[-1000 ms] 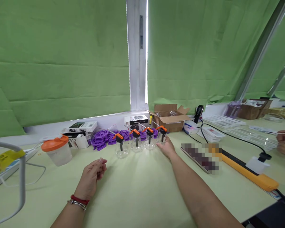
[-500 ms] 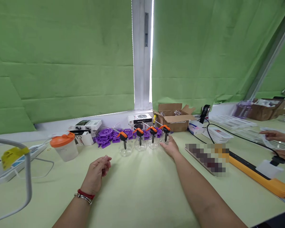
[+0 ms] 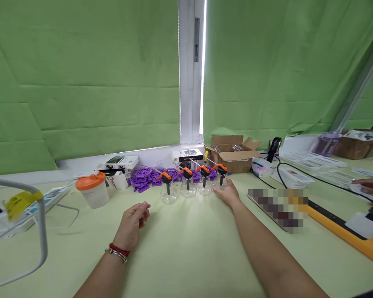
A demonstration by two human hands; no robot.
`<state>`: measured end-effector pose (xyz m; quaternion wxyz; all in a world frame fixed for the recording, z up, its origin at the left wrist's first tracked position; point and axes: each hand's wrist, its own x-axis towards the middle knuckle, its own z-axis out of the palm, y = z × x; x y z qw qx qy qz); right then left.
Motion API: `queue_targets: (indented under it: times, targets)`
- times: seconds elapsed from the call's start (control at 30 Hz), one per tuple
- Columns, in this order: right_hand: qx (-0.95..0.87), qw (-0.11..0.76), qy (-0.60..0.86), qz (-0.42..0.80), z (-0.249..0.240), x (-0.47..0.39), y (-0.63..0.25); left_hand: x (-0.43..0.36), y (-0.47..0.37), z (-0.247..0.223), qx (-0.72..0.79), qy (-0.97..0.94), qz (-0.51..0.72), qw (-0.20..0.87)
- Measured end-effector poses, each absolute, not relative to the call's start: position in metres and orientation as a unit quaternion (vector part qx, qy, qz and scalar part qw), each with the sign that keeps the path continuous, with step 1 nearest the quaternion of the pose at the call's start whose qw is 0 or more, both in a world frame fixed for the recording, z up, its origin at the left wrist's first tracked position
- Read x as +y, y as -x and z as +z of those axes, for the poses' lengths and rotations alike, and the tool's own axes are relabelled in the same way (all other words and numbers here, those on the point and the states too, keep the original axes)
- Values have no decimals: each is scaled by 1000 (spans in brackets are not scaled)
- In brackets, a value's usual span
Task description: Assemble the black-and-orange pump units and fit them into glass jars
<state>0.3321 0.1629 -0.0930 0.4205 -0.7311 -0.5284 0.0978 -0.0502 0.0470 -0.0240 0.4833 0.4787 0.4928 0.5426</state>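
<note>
Several small glass jars with black and orange tops stand in a row on the pale green table [image 3: 186, 256]. My right hand [image 3: 228, 193] is wrapped round the rightmost jar [image 3: 221, 181], which rests on the table. Beside it stand another jar [image 3: 204, 186], one more [image 3: 188, 188] and the leftmost jar [image 3: 169, 193]. My left hand [image 3: 135, 219] rests on the table to the left of the row, fingers curled together, with nothing visible in them. Purple plastic wheel-like parts [image 3: 141, 179] lie behind the jars.
An orange-lidded cup [image 3: 96, 196], a power strip [image 3: 34, 215] and a grey metal frame [image 3: 42, 231] are on the left. Behind are small boxes [image 3: 186, 155] and an open carton [image 3: 236, 163]. At right lie a pixelated flat object [image 3: 275, 211], cables and another person's hands [image 3: 368, 186].
The whole view has shifted slightly, so things appear further right. Both of my hands keep nearly the same places beside the jars. The other person's hands at the right have moved a little.
</note>
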Motion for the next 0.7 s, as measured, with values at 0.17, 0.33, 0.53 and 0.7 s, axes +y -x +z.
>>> queue_targets:
  times: [0.17, 0.33, 0.53, 0.7]
  targets:
    - [-488, 464, 732, 109, -92, 157, -332, 53, 56, -30, 535, -492, 541, 423]
    - [-491, 487, 720, 58, -83, 141, -324, 70, 73, -46, 664, -523, 474, 245]
    - [-533, 469, 701, -59, -72, 117, -301, 77, 90, -54, 724, -544, 400, 141]
    - [-644, 416, 636, -82, -68, 85, -259, 69, 85, -56, 767, -611, 188, 42]
